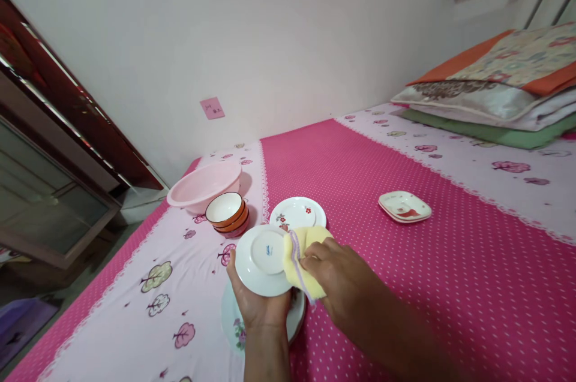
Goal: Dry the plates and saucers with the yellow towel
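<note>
A white plate (261,259) is being held underside-up above the bed (450,262) by the left hand (258,304), its grip grasping the plate's near rim. A yellow cloth (303,259) is being pressed against the plate's right edge by the right hand (335,277), grip clenched on the cloth. Below, a floral plate (234,325) is lying. Farther off are resting a flowered plate (297,213), stacked bowls (227,214), a pink basin (204,184) and square dishes (405,206).
</note>
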A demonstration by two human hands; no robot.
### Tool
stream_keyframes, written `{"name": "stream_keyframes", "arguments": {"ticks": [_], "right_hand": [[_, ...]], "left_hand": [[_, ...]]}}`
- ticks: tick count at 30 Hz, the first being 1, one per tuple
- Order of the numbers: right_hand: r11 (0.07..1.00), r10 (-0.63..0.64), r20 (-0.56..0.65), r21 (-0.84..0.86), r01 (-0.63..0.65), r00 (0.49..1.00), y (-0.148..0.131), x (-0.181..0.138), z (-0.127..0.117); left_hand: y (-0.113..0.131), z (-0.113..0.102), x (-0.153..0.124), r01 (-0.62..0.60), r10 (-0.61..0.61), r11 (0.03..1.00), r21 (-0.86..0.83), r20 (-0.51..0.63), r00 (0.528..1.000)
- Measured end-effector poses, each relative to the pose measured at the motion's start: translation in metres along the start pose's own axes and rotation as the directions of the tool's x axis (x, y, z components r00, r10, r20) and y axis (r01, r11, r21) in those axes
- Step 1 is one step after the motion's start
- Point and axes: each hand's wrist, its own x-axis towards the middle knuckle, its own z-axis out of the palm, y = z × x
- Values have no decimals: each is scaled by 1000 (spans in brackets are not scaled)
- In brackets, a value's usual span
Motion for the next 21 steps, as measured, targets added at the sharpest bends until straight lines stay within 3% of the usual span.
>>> {"name": "stream_keyframes", "arguments": {"ticks": [6, 9, 12, 16, 19, 21], "right_hand": [[994, 34, 141, 100, -48, 989, -24, 3, -8], [996, 8, 227, 89, -29, 974, -34, 9, -10], [996, -13, 276, 86, -11, 961, -40, 16, -9], [997, -23, 145, 72, 13, 989, -40, 22, -6], [996, 53, 29, 65, -55, 998, -30, 25, -7], [993, 106, 5, 43, -106, 994, -17, 27, -8]], "left_hand": [[-1, -2, -1, 38, -39, 998, 58, 13, 999], [0, -11, -2, 98, -102, 977, 191, 9, 995], [1, -21, -2, 70, -59, 923, 378, -40, 997], [-9, -25, -1, -90, 95, 894, 438, 12, 995], [-28, -17, -3, -119, 104, 918, 377, 61, 993], [-41, -11, -6, -70, 50, 933, 352, 66, 997]]}}
